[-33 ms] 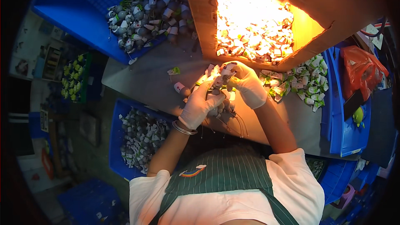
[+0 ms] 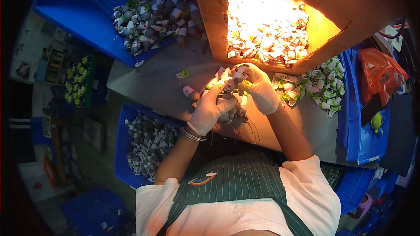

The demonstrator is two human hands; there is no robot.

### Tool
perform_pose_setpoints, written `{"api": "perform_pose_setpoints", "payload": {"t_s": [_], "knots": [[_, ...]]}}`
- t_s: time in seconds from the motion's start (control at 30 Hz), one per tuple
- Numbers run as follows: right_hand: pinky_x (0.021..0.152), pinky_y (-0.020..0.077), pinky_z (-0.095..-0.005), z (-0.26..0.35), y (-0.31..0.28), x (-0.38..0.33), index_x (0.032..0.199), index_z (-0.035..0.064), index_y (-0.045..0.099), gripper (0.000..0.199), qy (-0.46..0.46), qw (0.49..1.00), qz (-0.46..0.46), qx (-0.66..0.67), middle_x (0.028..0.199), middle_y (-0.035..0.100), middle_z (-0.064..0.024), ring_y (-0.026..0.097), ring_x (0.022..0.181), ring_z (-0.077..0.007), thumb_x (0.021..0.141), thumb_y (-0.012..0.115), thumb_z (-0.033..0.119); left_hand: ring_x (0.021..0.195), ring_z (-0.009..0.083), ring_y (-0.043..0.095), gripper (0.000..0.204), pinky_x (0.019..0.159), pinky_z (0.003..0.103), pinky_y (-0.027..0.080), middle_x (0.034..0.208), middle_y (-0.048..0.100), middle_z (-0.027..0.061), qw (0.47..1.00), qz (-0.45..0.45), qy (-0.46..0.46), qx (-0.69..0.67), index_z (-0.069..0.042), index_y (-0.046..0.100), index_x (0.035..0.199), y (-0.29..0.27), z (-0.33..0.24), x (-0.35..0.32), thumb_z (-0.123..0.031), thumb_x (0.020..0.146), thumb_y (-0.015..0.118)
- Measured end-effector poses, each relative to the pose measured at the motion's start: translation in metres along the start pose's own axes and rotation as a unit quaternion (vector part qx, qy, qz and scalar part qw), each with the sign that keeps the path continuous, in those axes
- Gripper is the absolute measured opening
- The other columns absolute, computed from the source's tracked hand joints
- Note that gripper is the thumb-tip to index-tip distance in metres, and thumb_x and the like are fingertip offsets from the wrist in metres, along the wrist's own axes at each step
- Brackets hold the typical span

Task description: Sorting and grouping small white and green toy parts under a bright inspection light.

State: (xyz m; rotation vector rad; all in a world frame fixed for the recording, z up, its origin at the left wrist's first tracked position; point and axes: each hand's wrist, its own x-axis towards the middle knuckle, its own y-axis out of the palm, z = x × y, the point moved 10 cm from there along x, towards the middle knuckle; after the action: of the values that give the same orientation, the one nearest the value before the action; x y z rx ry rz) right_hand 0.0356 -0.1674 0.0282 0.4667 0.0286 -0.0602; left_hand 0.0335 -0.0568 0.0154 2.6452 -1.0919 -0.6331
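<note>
Both my hands wear thin pale gloves and meet above the grey table, just in front of the lit box. My left hand is closed around a small grey-and-white figure, its thumb pressed toward the fingers. My right hand pinches the white, dark-dotted upper part of the same piece from the other side. Fingers partly hide it, so its exact shape cannot be told. Beneath my hands lies a bunch of similar grey rounded pieces with thin cords trailing toward me. Another grey-and-white figure lies left of them.
A cardboard box with a brightly lit opening stands ahead, full of small pieces. White-and-green pieces are heaped at right. Grey figures fill a blue bin at far left; another blue bin stands below. A red plastic bag sits far right.
</note>
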Motion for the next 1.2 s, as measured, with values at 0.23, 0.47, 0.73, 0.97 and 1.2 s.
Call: {"api": "perform_pose_setpoints", "payload": {"t_s": [0.23,0.47,0.73,0.97,1.2], "knots": [[0.067,0.0467,-0.0228,-0.002,0.0,-0.004,0.113,0.0037,0.052,0.031,-0.071,0.993,-0.05,0.08,0.1,0.061,-0.0029,0.057,0.082,-0.0098,0.086,0.067,0.006,0.071,0.011,0.063,0.048,0.064,0.023,0.052,0.093,0.064,0.0075,0.923,-0.076,0.188,0.328,0.002,0.046,0.132,-0.002,-0.01,0.001,-0.007,0.089,0.065],[0.071,0.0495,-0.0245,-0.018,-0.023,-0.019,0.121,0.0007,0.051,0.042,-0.05,0.992,-0.112,-0.027,0.105,0.062,-0.006,0.059,0.086,-0.0099,0.085,0.071,0.007,0.079,0.0099,0.063,0.042,0.064,0.023,0.052,0.101,0.064,0.0068,0.976,-0.031,0.092,0.194,-0.001,0.05,0.128,-0.004,0.003,0.005,-0.006,0.089,0.065],[0.077,0.0523,-0.038,0.02,-0.109,-0.043,0.112,0.0077,0.062,0.04,-0.012,0.608,-0.264,-0.749,0.098,0.064,-0.0115,0.062,0.092,-0.0306,0.076,0.073,0.021,0.07,0.0101,0.06,0.047,0.056,0.024,0.051,0.09,0.059,0.0044,0.998,-0.055,0.011,0.042,0.0,0.043,0.132,-0.031,0.008,0.0,-0.009,0.091,0.063],[0.078,0.0524,-0.0327,0.006,-0.092,-0.029,0.113,0.0071,0.061,0.033,-0.075,0.64,-0.204,-0.737,0.102,0.064,-0.0093,0.064,0.094,-0.0233,0.08,0.065,0.008,0.067,0.0108,0.061,0.048,0.055,0.025,0.052,0.087,0.06,0.0043,0.997,-0.075,0.004,0.011,-0.001,0.043,0.133,-0.03,0.004,-0.005,-0.013,0.092,0.064],[0.091,0.0491,-0.0287,-0.007,-0.009,-0.023,0.124,-0.0005,0.053,0.044,-0.098,0.983,-0.061,-0.144,0.11,0.059,-0.0066,0.061,0.098,-0.0145,0.082,0.058,-0.014,0.064,0.0032,0.052,0.043,0.054,0.02,0.047,0.085,0.054,-0.0034,0.994,-0.074,0.073,0.035,-0.002,0.048,0.126,-0.016,0.002,0.004,-0.012,0.089,0.068]]}}
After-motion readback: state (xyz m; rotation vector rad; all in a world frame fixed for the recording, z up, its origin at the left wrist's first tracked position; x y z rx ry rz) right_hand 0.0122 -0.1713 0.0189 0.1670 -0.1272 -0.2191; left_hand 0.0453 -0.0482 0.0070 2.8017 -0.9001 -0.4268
